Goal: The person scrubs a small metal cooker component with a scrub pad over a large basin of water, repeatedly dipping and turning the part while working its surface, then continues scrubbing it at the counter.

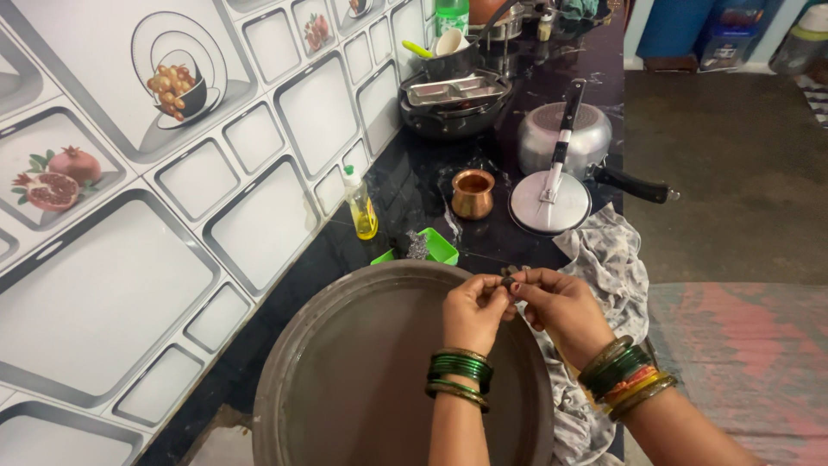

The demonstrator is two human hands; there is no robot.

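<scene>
**Small dark piece pinched over the round pan**

While both your hands meet above the big round metal pan (345, 380), keep the small dark piece (508, 281) directly over it. Your left hand (473, 312) has its fingers (493, 292) closed on that piece from one side, and your right hand (561, 306) pinches it from the other, fingertips touching. What the piece is cannot be told; it is too small. Work it with short, gentle movements, wrists steady, so anything that slips lands in the pan and not on the dark surface (414, 185). Mind the patterned cloth (608, 259) just beside your right wrist, and the green tray (435, 248) behind the pan's rim.
</scene>
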